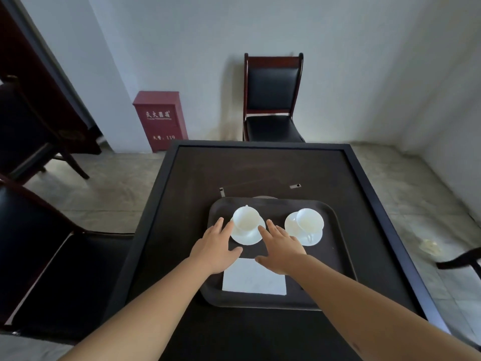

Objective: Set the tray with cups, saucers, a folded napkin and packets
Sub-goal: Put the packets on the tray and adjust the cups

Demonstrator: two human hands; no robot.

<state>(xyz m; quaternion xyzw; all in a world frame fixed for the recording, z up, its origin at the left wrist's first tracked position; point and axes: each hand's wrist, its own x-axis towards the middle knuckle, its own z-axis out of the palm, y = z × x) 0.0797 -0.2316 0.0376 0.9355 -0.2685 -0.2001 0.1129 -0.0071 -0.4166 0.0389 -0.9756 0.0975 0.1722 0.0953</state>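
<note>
A dark tray lies on the black table. Two white cups stand on white saucers in its far half: the left cup on its saucer, the right cup on its saucer. A white folded napkin lies flat in the tray's near half. My left hand hovers open, fingers spread, at the left saucer's left side. My right hand is open too, its fingertips at the left saucer's right edge and its palm over the napkin's far corner. Neither hand holds anything.
Two small packets lie on the table beyond the tray, one at the left and one at the right. A chair stands behind the table, another chair at the left. A red cabinet stands against the wall.
</note>
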